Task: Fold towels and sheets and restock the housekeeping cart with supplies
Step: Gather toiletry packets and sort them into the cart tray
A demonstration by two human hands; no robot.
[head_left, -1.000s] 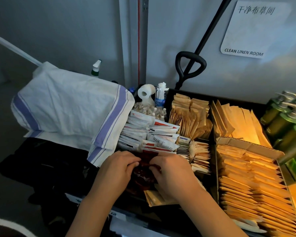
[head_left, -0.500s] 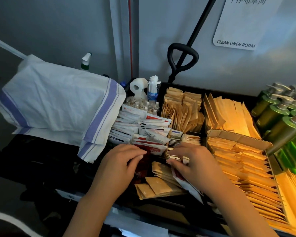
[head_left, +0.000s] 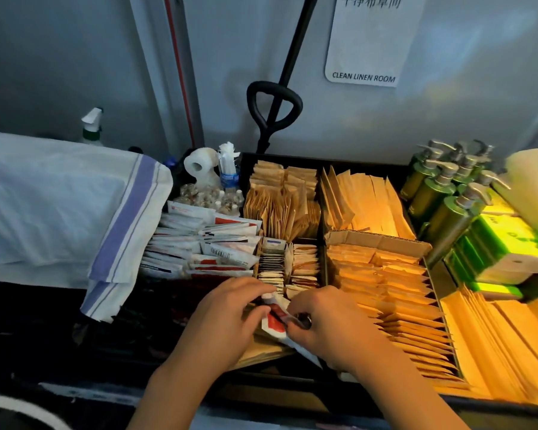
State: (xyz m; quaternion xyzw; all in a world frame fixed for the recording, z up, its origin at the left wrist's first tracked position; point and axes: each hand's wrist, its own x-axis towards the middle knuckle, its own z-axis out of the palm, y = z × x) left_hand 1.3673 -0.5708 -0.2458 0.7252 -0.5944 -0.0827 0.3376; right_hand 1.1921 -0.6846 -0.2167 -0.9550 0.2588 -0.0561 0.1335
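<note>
You are deep in the restocking half of the job. Your left hand (head_left: 222, 318) and right hand (head_left: 330, 324) meet at the near edge of the cart tray (head_left: 246, 159), and both pinch the same small bunch of red-and-white sachets (head_left: 275, 321); the fingers of each hand are curled round it, just in front of the narrow middle compartment (head_left: 272, 268).

Most of the tray looks stocked already: a full stack of white sachets (head_left: 205, 243) to the left, brown packets (head_left: 280, 206) standing at the back, and orange-lit envelopes (head_left: 385, 290) filling the cardboard box on the right. Green pump bottles (head_left: 441, 193) stand packed together beyond that. The sachets in your hands look like the last loose lot for this section; they are not yet seated in any slot.

On the linen side, a striped cloth (head_left: 75, 212) lies draped over the cart's left end, hanging off the edge rather than squared up. Whether other towels or sheets wait to be folded is out of view.
</note>
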